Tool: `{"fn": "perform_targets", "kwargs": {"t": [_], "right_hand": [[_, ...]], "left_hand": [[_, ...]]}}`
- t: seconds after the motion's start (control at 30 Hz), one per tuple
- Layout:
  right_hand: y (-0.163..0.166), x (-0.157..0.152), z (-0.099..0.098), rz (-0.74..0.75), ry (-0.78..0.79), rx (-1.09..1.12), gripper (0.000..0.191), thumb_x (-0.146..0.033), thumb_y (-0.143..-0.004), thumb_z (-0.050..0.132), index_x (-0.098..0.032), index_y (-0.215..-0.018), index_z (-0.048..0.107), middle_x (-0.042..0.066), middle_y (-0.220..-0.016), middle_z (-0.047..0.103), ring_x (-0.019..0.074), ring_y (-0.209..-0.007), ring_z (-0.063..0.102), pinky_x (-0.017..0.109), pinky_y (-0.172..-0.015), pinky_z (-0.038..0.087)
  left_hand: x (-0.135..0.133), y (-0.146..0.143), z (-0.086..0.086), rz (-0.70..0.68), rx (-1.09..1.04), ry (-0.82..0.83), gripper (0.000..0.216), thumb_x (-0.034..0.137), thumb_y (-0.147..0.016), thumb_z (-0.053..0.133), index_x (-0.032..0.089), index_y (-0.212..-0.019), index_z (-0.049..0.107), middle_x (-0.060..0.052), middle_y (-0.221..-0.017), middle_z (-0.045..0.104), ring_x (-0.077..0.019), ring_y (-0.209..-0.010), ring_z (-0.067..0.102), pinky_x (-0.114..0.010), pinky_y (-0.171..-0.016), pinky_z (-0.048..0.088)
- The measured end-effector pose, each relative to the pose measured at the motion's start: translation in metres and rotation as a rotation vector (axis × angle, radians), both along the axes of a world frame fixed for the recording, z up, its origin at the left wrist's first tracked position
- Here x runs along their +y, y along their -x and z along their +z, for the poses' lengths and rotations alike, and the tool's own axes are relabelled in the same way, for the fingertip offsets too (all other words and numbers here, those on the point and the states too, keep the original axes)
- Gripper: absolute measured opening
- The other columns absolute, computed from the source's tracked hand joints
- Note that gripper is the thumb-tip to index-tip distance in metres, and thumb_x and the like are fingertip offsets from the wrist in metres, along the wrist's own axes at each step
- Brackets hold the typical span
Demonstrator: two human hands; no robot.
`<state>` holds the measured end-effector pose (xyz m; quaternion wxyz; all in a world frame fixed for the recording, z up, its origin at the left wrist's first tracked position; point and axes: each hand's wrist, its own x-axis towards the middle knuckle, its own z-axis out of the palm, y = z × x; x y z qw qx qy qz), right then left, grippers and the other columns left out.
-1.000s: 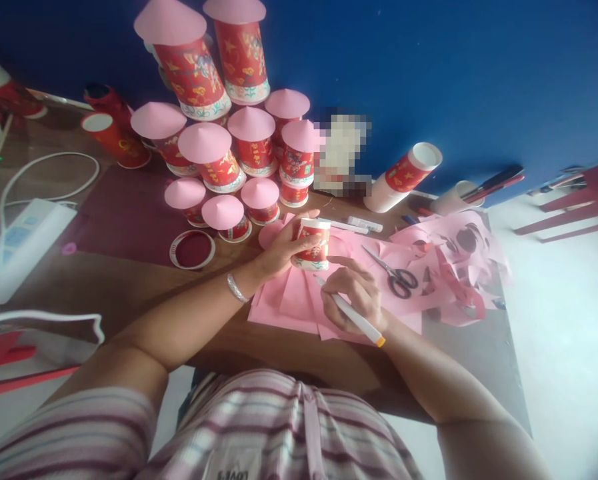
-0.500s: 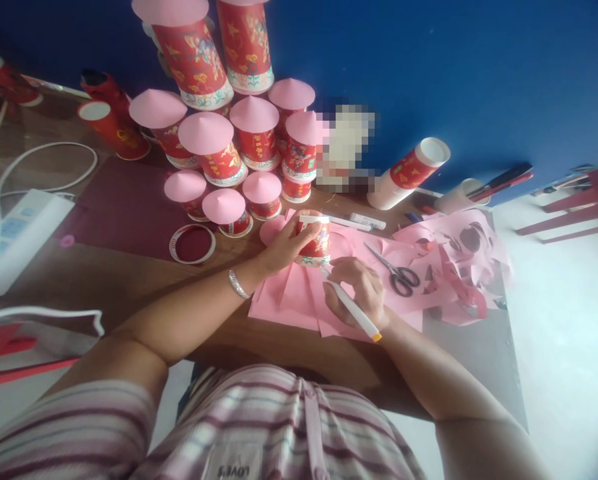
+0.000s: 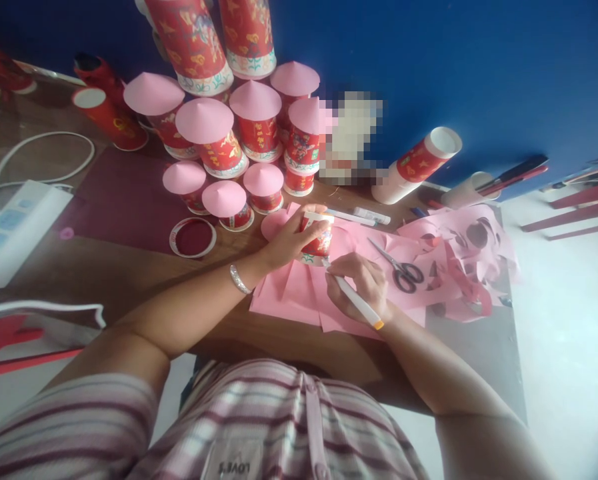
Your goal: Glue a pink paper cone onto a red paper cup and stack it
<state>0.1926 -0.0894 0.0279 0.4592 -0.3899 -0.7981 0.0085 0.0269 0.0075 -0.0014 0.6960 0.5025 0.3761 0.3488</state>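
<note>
My left hand is wrapped round a short red decorated paper tube with white bands at both ends, the thumb lying across its front. In my right hand is a white marker pen with an orange end. Its tip touches or nearly touches the tube's lower white band; which one is hard to tell. Beneath both hands lie overlapping pink paper sheets. Right of my right hand, black-handled scissors rest on pink paper.
Several red tubes with pink cone tops stand behind my left hand. A round dark-red lid lies left. Pink paper scraps, a leaning tube and a pen cup are at right. A power strip is far left.
The view has shifted slightly, so the standing tubes appear a little higher. My hands keep hold of the tube and the marker pen, with the pen at the lower band in both frames.
</note>
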Motion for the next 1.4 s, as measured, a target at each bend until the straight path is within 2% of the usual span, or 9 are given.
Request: {"fn": "perform_targets", "kwargs": {"t": [0.33,0.63,0.97,1.23,1.4], "right_hand": [[0.0010,0.0014,-0.0018,0.027,-0.002,-0.019,0.023,-0.005,-0.088,0.062,-0.024,-0.101,0.058,-0.002,-0.075,0.065,0.0152,-0.061,0.064,0.028,-0.056,0.055],[0.0004,0.0011,-0.0044,0.038,0.005,-0.043,0.024,-0.004,-0.088,0.062,-0.024,-0.101,0.057,-0.002,-0.076,0.064,0.0145,-0.061,0.062,0.028,-0.057,0.054],[0.0008,0.0028,-0.0047,0.039,-0.001,-0.045,0.025,-0.004,-0.089,0.062,-0.024,-0.102,0.056,-0.002,-0.075,0.065,0.0147,-0.060,0.063,0.028,-0.057,0.054],[-0.0003,0.0025,-0.0042,0.026,-0.002,-0.039,0.026,-0.004,-0.086,0.061,-0.025,-0.101,0.057,-0.003,-0.074,0.065,0.0154,-0.060,0.063,0.028,-0.057,0.053],[0.0004,0.0020,-0.0034,0.026,0.002,-0.039,0.025,-0.004,-0.087,0.060,-0.025,-0.099,0.056,-0.003,-0.072,0.063,0.0154,-0.059,0.061,0.029,-0.056,0.053]], "left_hand": [[0.0016,-0.0001,-0.0010,-0.034,0.016,-0.056,0.043,0.048,-0.090,0.073,0.022,-0.122,0.061,-0.005,-0.104,0.067,-0.0202,-0.093,0.066,-0.035,-0.081,0.057],[0.0013,0.0001,-0.0010,-0.036,0.002,-0.031,0.043,0.045,-0.089,0.076,0.022,-0.122,0.062,-0.003,-0.103,0.069,-0.0187,-0.090,0.067,-0.033,-0.079,0.060],[0.0014,0.0001,-0.0002,-0.046,0.010,-0.068,0.048,0.047,-0.088,0.077,0.020,-0.124,0.060,-0.007,-0.114,0.068,-0.0210,-0.101,0.067,-0.035,-0.087,0.056],[0.0013,0.0001,0.0000,-0.052,-0.011,-0.038,0.045,0.047,-0.087,0.078,0.022,-0.121,0.060,-0.003,-0.100,0.067,-0.0190,-0.089,0.066,-0.034,-0.079,0.058],[0.0010,0.0000,0.0011,-0.039,-0.001,-0.039,0.043,0.044,-0.088,0.077,0.022,-0.121,0.060,-0.003,-0.103,0.067,-0.0184,-0.092,0.066,-0.033,-0.081,0.057]]}}
